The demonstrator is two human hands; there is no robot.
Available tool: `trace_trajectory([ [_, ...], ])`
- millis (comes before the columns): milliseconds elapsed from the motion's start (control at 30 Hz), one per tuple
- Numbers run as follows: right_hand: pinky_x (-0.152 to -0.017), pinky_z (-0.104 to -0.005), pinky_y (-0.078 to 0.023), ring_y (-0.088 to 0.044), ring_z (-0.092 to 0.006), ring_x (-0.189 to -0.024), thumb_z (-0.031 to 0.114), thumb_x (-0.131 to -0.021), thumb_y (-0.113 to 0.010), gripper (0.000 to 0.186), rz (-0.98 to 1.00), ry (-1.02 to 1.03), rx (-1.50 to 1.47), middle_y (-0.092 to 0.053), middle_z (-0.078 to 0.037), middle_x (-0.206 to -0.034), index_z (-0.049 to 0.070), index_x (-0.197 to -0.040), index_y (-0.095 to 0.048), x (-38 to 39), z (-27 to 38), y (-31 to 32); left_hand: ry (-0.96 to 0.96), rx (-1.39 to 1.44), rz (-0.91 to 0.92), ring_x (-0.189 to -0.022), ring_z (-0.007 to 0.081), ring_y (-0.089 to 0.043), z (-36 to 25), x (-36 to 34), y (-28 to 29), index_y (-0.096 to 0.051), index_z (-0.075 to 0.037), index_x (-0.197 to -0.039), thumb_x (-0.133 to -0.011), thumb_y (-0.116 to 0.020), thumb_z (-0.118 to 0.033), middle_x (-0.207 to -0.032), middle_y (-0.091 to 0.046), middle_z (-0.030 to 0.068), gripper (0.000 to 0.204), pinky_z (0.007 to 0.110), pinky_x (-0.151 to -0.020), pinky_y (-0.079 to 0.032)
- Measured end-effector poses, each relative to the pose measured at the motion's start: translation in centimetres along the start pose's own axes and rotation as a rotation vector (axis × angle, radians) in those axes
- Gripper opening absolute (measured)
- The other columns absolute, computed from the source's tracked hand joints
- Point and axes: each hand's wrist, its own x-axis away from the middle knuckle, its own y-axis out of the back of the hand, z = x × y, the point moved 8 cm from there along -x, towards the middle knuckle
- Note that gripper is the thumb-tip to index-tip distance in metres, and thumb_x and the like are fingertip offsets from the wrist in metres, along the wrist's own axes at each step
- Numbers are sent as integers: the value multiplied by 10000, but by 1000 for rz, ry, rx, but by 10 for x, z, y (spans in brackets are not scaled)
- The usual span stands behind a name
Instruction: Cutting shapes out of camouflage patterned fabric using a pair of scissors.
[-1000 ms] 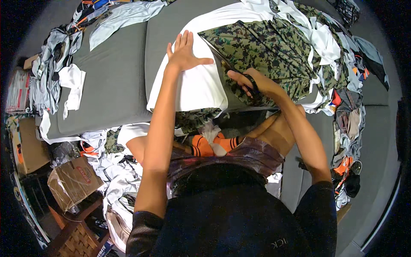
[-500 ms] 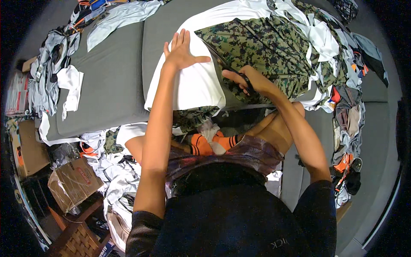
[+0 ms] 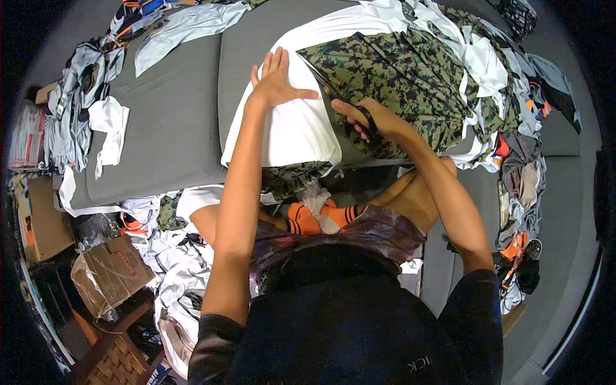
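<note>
My left hand (image 3: 277, 88) lies flat on a piece of white fabric (image 3: 297, 135), its fingers spread and its thumb pointing right. My right hand (image 3: 374, 118) grips a pair of scissors (image 3: 366, 122) by the black handles. Their blades point up and left, along the border between the white fabric and the green camouflage fabric (image 3: 404, 80). The camouflage fabric spreads to the right beneath my right hand. A gap showing the grey cushion (image 3: 351, 145) runs between the two fabrics near the front edge.
Piles of grey and white cloth (image 3: 70, 96) lie at the left, and white scraps (image 3: 484, 64) at the upper right. A cardboard box (image 3: 112, 276) and more white cloth (image 3: 183, 276) are at the lower left. My feet, in orange socks (image 3: 301, 219), are below the cushion's edge.
Everything in view has shifted slightly right and down. My left hand stays spread on the white fabric, and my right hand still holds the scissors at nearly the same spot along the border.
</note>
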Motion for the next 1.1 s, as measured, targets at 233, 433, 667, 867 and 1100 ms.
trace_trajectory([
  [233,-394,-238,-312,-415,-105,-404,631,-841,-574,619,-10,14,-2,-448,-16,-476,79,-571,-505,-13,3,-3,-3,-34,-11,-1469,263,-62,2,-1,-2,-144,-24,-1508,-537,-675,-778,-1589,-108,108,1339,562,-1132,-86],
  [433,-396,-238,-319,-408,-104,-400,630,-838,-580,618,-23,21,15,-448,-17,-483,79,-568,-507,-18,-2,-2,4,37,28,-1474,260,-16,-2,0,1,-141,18,-1496,-526,-728,-708,-1594,-71,109,1346,548,-1139,-41],
  [667,-403,-241,-328,-410,-109,-402,621,-836,-594,623,-56,18,-41,-448,-19,-491,73,-553,-504,-20,-6,-7,0,37,20,-1474,256,-12,-2,1,1,-141,14,-1497,-533,-728,-702,-1594,-68,109,1337,553,-1139,-30],
  [867,-404,-261,-346,-434,-122,-409,602,-834,-608,596,-36,35,-51,-480,-32,-503,71,-579,-519,-19,-3,-8,7,27,28,-1474,256,-8,-1,-1,-2,-131,7,-1501,-533,-727,-702,-1595,-62,105,1340,549,-1141,-30],
  [1100,-421,-238,-340,-402,-110,-408,627,-836,-591,619,5,26,-52,-449,-22,-492,81,-566,-482,-8,2,-16,-9,27,86,-1475,240,-5,7,-1,2,-100,-7,-1508,-541,-727,-695,-1597,-49,98,1342,505,-1155,-51],
])
